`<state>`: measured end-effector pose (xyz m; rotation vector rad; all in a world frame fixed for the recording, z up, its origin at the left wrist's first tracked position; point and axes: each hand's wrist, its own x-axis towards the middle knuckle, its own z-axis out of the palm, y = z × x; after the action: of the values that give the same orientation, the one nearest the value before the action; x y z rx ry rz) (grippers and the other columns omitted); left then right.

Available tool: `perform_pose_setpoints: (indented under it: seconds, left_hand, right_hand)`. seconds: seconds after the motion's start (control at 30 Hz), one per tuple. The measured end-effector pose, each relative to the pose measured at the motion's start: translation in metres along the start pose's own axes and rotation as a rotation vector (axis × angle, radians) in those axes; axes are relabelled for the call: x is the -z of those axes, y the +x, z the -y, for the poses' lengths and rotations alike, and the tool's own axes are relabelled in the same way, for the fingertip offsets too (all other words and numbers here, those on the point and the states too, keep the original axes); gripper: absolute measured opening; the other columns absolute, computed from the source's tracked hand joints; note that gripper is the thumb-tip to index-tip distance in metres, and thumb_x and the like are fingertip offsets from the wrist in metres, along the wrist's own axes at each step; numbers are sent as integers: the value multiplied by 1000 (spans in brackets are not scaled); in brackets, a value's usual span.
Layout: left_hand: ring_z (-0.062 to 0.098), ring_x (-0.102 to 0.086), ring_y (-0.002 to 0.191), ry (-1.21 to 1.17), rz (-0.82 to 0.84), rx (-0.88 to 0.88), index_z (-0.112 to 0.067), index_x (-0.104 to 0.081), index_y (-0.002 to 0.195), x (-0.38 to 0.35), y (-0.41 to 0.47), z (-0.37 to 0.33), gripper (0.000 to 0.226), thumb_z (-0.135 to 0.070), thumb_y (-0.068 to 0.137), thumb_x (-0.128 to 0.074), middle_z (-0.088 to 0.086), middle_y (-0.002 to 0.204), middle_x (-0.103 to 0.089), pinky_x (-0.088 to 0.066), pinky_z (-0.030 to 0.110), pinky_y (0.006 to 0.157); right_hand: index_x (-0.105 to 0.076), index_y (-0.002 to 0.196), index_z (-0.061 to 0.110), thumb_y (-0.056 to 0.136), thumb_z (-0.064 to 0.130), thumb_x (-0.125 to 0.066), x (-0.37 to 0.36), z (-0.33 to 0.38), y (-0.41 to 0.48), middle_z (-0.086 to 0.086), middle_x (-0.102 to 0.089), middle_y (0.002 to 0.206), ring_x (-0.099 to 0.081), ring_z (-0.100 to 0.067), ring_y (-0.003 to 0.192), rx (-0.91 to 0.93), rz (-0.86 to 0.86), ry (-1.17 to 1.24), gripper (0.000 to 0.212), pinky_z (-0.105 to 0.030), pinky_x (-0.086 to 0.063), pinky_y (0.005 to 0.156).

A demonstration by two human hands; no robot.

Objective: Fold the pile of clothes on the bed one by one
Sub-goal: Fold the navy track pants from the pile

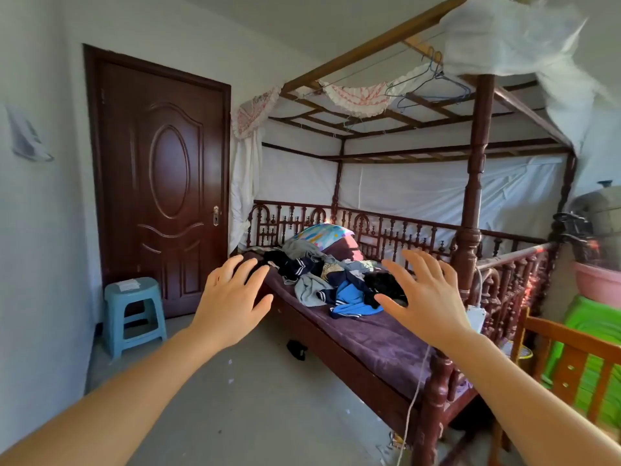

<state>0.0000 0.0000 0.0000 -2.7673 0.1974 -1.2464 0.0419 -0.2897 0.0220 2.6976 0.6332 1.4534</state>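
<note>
The bed [379,344], covered in purple, carries a pile of clothes [336,284] seen between the left hand [232,304] and right hand [426,297]; a pillow [322,235] lies beyond.

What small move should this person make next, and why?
Probably step closer and reach for one garment, perhaps the blue garment at the near edge of the pile of clothes. The left hand and right hand are open, holding nothing, and everything lies unfolded on the bed.
</note>
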Motion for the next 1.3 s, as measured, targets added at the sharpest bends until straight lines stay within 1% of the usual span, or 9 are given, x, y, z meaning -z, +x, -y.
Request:
perform_pose_setpoints:
  seconds: [0.2,0.3,0.37,0.47,0.57,0.7,0.97,1.17,1.3]
  left_hand:
    - [33,-67,96,75,35,4,-6,-73,99,-23,-18,20,53,-38,77,-36,10,99,-71,-55,44,68]
    - [32,-67,94,95,65,25,-8,-73,98,-35,-20,41,49,-38,77,-41,9,98,-71,-55,43,66]
    - [35,-67,95,83,74,52,-5,-72,98,-44,-16,59,41,-34,74,-56,11,99,-71,-55,47,67]
    - [39,-59,109,9,79,94,-2,-67,110,-62,-8,87,41,-24,76,-73,16,111,-67,-50,52,79]
    - [33,-40,131,-39,92,171,-8,-54,130,-82,5,115,47,-29,88,-60,11,134,-53,-37,49,99]
    - [23,-23,139,-51,88,233,-17,-39,141,-112,26,145,51,-38,95,-44,1,146,-39,-25,41,108]
    - [38,-46,124,-75,43,149,-4,-60,122,-168,73,177,44,-20,82,-68,15,126,-58,-41,53,92]
    - [28,-30,135,12,68,225,-13,-48,135,-211,136,222,49,-29,90,-55,7,142,-44,-28,46,105]
    - [33,-40,130,-2,62,274,-8,-57,127,-245,155,253,45,-22,85,-64,12,134,-53,-34,50,100]
  right_hand:
    - [-72,101,9,52,36,-90,-43,28,2,-20,-67,105,-66,-39,94,119,-95,39,59,-58,-49,75]
    - [-73,100,10,52,36,-90,-64,39,13,-19,-67,104,-66,-38,92,130,-100,71,57,-57,-50,75]
    - [-72,101,10,54,35,-89,-77,49,25,-19,-67,104,-66,-39,92,133,-96,83,56,-58,-49,75]
    - [-71,104,9,58,31,-88,-93,60,45,-21,-66,107,-64,-41,97,154,-66,85,54,-60,-47,79]
    - [-69,109,9,64,30,-85,-108,66,77,-23,-63,113,-61,-42,103,153,-44,88,52,-62,-44,84]
    - [-71,103,8,58,30,-88,-134,78,109,-23,-66,104,-65,-42,94,185,-102,41,53,-61,-48,74]
    - [-72,98,6,52,29,-91,-209,80,156,-22,-67,99,-66,-41,91,268,-120,24,54,-62,-48,71]
    - [-67,112,7,70,29,-81,-270,71,237,-24,-60,117,-56,-43,110,244,-72,91,49,-62,-41,88]
    - [-72,99,7,58,29,-88,-334,92,275,-23,-66,103,-65,-41,95,259,-149,154,49,-58,-49,71]
